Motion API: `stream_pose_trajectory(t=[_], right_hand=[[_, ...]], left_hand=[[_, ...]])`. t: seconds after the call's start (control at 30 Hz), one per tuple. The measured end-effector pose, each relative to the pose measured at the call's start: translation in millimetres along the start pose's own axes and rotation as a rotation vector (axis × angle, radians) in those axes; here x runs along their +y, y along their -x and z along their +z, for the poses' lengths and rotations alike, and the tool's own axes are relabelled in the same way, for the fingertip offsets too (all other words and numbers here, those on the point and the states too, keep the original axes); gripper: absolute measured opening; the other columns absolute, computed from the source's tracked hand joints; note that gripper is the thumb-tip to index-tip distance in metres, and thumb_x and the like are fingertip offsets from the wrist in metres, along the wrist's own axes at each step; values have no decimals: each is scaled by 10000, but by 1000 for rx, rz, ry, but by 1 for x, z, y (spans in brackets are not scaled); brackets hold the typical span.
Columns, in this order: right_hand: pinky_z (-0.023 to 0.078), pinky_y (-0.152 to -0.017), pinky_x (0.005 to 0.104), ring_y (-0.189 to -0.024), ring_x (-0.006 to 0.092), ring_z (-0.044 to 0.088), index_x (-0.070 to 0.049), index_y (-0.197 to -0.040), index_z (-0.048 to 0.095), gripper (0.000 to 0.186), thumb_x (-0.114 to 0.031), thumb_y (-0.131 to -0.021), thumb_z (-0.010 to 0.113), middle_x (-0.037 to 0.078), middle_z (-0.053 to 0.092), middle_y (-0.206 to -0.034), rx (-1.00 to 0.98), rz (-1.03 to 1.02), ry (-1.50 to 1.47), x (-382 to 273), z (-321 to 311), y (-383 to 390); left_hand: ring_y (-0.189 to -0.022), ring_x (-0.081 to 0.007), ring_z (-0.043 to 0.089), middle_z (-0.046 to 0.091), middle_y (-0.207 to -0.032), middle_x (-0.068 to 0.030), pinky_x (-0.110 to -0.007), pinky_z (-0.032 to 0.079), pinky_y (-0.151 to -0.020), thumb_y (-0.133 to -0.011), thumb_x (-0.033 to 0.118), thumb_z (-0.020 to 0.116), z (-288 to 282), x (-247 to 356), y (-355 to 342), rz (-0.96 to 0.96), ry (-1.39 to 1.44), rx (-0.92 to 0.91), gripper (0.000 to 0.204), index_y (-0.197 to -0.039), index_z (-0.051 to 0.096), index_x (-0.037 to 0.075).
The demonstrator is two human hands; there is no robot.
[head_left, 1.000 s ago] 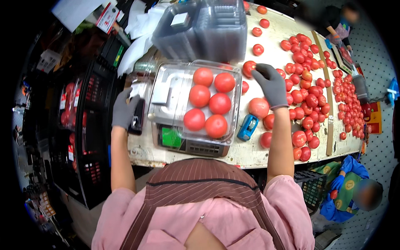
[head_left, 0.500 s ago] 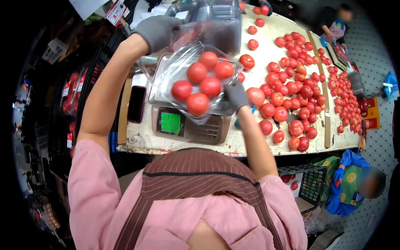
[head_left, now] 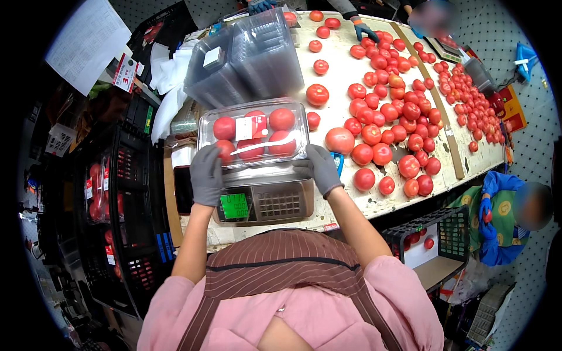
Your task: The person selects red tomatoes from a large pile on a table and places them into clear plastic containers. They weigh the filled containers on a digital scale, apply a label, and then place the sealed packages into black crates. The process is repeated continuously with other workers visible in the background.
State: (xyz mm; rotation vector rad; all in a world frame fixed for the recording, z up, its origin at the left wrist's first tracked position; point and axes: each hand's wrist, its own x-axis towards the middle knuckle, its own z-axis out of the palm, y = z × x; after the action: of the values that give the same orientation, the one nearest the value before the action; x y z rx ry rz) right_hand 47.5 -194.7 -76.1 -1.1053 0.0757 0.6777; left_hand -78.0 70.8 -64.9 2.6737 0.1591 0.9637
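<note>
A clear plastic clamshell box [head_left: 304,126] of several red tomatoes [head_left: 282,119] rests on the scale [head_left: 281,205], its lid down. A red and white label [head_left: 252,127] shows on top. My left hand [head_left: 206,174], in a grey glove, grips the box's near left corner. At the near right corner, my right hand [head_left: 322,169], gloved alike, has its fingers against the box edge; the fingertips are partly hidden. The scale's green display [head_left: 235,205] is lit just right of my left wrist.
Nested clear boxes [head_left: 266,55] stand beyond the box. Loose tomatoes [head_left: 374,134] cover the table's right side. A dark phone [head_left: 182,188] lies left of the scale. Black crates [head_left: 123,205] stand at left. A co-worker's gloved hand [head_left: 366,30] reaches among the far tomatoes.
The open, tilted box has been lowered level onto the scale and its lid brought down. My left hand came from the far left to the near left corner.
</note>
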Motion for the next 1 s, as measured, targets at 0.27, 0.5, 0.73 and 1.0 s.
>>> stream_pose_trajectory(t=[0.27,0.5,0.73,1.0], right_hand=[[533,-517,285,-609,197,667,23,-1071,447,271,-151,-895,557,146,661,-772,-50,103,369,-16,-5,-20],[525,-542,305,-607,183,652,38,-937,470,225,-124,-849,598,122,619,-692,-34,-129,722,-20,-4,-22],[516,-477,293,-542,190,638,8,-1044,366,267,-127,-894,540,133,629,-679,-59,-15,470,-17,9,-15],[521,-478,308,-573,214,662,-7,-1085,360,263,-117,-909,522,174,630,-778,-22,-99,341,-3,0,-16]], left_hand=[[-678,-173,612,598,-830,-100,-311,528,-563,-963,199,495,7,-40,35,-1152,1094,-116,168,-974,534,37],[-662,-269,642,604,-771,-112,-400,553,-577,-817,133,573,6,-62,29,-1209,1286,-83,91,-846,553,49],[-662,-295,668,632,-811,-139,-379,566,-570,-815,95,585,-1,-69,28,-1157,1242,-100,117,-898,561,17],[-687,-301,672,636,-810,-132,-380,563,-565,-843,115,629,9,-78,26,-1090,1364,-194,157,-947,571,12]])
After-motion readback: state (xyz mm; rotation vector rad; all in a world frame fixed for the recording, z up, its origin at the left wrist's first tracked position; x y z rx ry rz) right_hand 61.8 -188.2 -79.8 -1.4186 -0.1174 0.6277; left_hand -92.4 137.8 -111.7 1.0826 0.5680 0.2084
